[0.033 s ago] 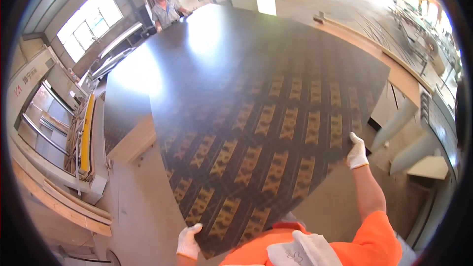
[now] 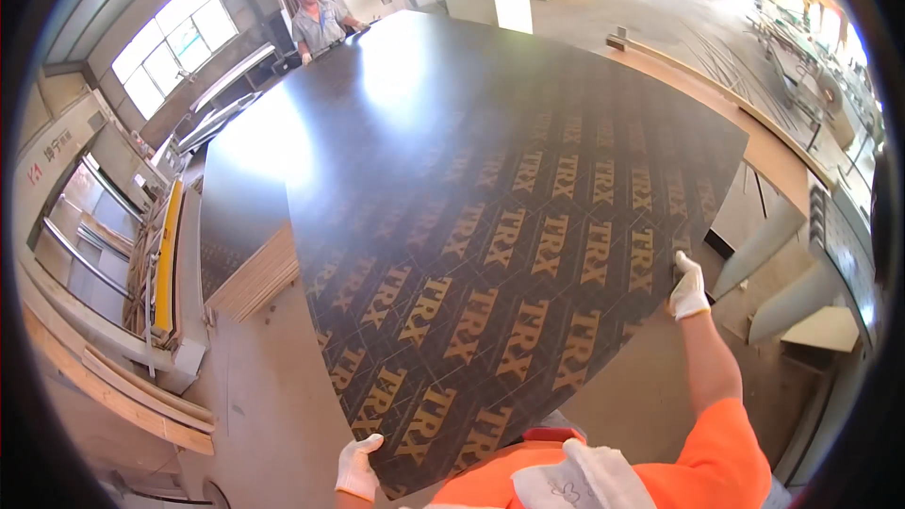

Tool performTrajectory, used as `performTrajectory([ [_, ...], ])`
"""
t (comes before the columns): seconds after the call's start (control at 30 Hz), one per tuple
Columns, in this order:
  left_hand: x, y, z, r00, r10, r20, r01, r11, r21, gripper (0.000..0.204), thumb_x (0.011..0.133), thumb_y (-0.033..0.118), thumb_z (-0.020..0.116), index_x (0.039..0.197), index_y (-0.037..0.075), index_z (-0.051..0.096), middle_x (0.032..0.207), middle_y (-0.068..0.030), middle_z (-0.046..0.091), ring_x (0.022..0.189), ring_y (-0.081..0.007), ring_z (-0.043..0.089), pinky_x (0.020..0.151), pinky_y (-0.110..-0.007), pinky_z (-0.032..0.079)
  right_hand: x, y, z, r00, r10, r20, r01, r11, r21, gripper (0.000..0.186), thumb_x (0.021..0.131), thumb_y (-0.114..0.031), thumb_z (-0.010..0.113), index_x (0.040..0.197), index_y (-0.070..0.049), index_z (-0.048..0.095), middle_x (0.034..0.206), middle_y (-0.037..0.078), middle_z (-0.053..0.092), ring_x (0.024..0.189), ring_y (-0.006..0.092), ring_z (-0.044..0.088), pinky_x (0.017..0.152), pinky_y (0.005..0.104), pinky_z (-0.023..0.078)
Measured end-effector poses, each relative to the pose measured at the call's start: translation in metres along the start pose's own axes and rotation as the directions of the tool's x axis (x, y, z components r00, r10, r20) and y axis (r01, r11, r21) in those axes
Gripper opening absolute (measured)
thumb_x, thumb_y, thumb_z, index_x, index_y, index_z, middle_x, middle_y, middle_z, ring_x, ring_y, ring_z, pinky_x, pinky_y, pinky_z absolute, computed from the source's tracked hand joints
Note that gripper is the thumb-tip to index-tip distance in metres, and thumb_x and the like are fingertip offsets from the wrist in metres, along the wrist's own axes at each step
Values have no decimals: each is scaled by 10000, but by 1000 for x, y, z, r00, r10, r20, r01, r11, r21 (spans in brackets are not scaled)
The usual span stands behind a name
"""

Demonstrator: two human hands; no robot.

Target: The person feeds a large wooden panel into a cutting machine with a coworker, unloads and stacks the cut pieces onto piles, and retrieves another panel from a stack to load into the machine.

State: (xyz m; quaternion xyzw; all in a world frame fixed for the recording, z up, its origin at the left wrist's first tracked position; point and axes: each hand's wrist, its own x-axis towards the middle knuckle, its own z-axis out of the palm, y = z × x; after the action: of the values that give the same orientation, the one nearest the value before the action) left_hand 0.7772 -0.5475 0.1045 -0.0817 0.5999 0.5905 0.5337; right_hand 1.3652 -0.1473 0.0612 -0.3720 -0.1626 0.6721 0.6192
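A large, dark brown film-faced plywood panel [image 2: 490, 226], printed with rows of gold lettering, stretches from in front of my body to the far end of the view. My left hand [image 2: 358, 467], in a white glove, grips its near left corner, thumb on top and fingers hidden under the edge. Farther up on the right, my right hand [image 2: 689, 287], gloved too, is closed on the right edge of the panel. At the far left end, a person [image 2: 320, 26] in a grey shirt and dark cap has hands at the opposite edge.
Left of the panel lies a stack of similar sheets [image 2: 255, 275] with pale layered edges. A machine with a yellow bar [image 2: 166, 259] stands farther left. On the right are a long wooden-topped bench [image 2: 778, 146] and thick grey cylinders [image 2: 762, 236]. Pale boards [image 2: 490, 2] stand at the back.
The panel's print, blurred before, is sharp now. My right hand sits very slightly farther right, and the left hand a touch lower; both keep their grip.
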Motion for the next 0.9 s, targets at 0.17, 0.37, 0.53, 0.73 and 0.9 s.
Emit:
performTrajectory([
  [0.17, 42, -13, -4, 953, 97, -288, -51, 986, 162, 455, 974, 122, 848, 1363, -74, 716, 1358, -195, 758, 1211, -361, 709, 1126, -481, 534, 72, -7, -34, 948, 95, -302, -108, 994, -26, 237, 1094, -222, 743, 1266, -63, 776, 1235, 105, 825, 1127, 307, 757, 1056, 477, 604],
  [0.37, 102, -21, -7, 743, 270, -613, -43, 932, 359, 742, 971, 278, 917, 1499, -157, 629, 1588, -233, 654, 1389, -355, 643, 1220, -442, 453, 51, 2, -27, 921, 48, -386, -53, 999, -2, 260, 1133, -235, 685, 1319, -63, 742, 1263, 123, 813, 1140, 348, 762, 1053, 546, 611],
  [0.53, 104, 0, 21, 751, 331, -571, 58, 829, 557, 625, 1034, 390, 863, 1391, -106, 729, 1437, -168, 770, 1229, -348, 720, 1093, -474, 518, 45, 0, -18, 900, 107, -423, -112, 994, 14, 281, 1153, -282, 646, 1332, -83, 731, 1289, 94, 809, 1165, 322, 759, 1059, 567, 598],
  [0.73, 105, -3, 26, 742, 591, -317, -3, 475, 880, 790, 1038, 749, 688, 886, -22, 766, 759, -158, 701, 683, -329, 592, 678, -533, 479, 57, 10, -38, 888, 210, -410, -224, 975, 14, 304, 1156, -312, 653, 1331, -79, 740, 1281, 99, 812, 1167, 314, 758, 1031, 519, 614],
  [0.9, 96, -8, 34, 694, 653, -304, 49, 378, 924, 966, 1065, 842, 528, 882, -86, 726, 820, -234, 713, 751, -416, 621, 749, -595, 471, 66, 25, -67, 881, 271, -388, -227, 961, 155, 310, 1170, -289, 635, 1289, -29, 754, 1234, 125, 830, 1106, 333, 781, 1006, 524, 629],
])
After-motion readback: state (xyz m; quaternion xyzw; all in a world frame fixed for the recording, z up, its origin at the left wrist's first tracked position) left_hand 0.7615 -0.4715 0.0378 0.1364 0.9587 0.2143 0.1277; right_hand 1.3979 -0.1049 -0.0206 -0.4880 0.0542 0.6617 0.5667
